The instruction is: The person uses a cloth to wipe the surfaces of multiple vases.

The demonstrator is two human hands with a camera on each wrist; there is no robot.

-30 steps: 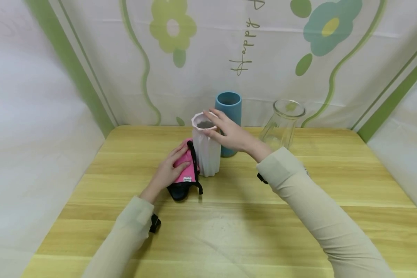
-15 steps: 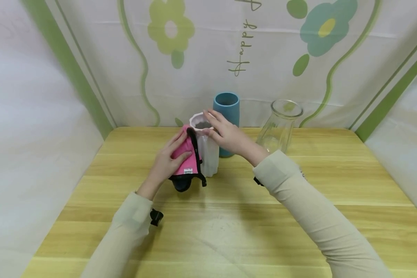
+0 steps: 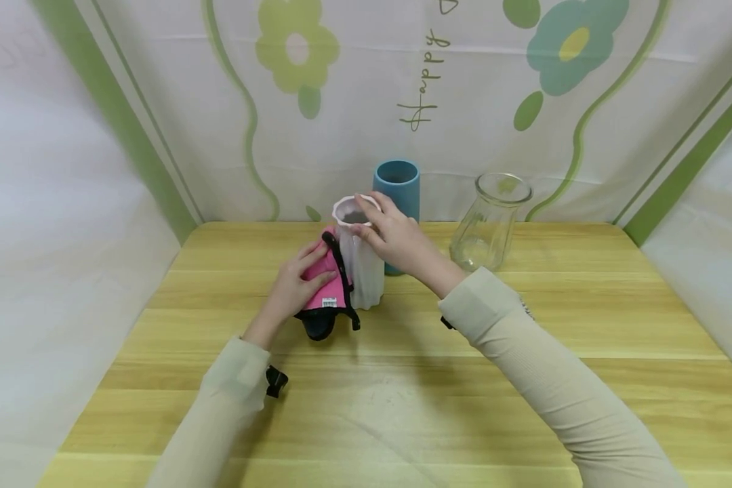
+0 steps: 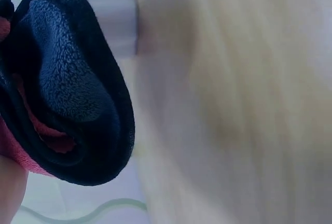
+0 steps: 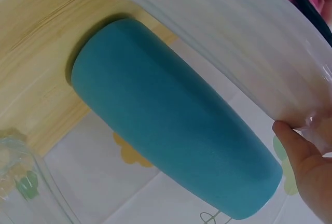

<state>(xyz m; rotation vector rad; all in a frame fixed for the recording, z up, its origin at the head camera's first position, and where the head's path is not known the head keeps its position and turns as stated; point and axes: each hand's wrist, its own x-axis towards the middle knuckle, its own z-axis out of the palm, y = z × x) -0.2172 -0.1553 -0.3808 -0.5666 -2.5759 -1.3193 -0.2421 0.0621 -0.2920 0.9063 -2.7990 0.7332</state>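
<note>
A white fluted vase [image 3: 367,278] with a scalloped rim stands upright on the table. My right hand [image 3: 402,237] holds it at the top, fingers over the rim and thumb on the near side. My left hand [image 3: 289,288] grips a folded pink microfiber cloth [image 3: 325,291] with black edging and a barcode label, against the vase's left side. In the left wrist view the cloth's dark blue plush side [image 4: 70,73] shows in the fold. The right wrist view has the right thumb [image 5: 298,146] on the vase near its rim.
A blue vase [image 3: 407,193] stands just behind the white one, close to the right hand. Farther right is a clear glass vase [image 3: 484,237] with a wide rim. Behind the wooden table [image 3: 494,407] hangs a flower-printed curtain [image 3: 354,102].
The left hand and cloth moved up along the white vase's side, then slid a little back down. My right hand keeps its hold on the rim.
</note>
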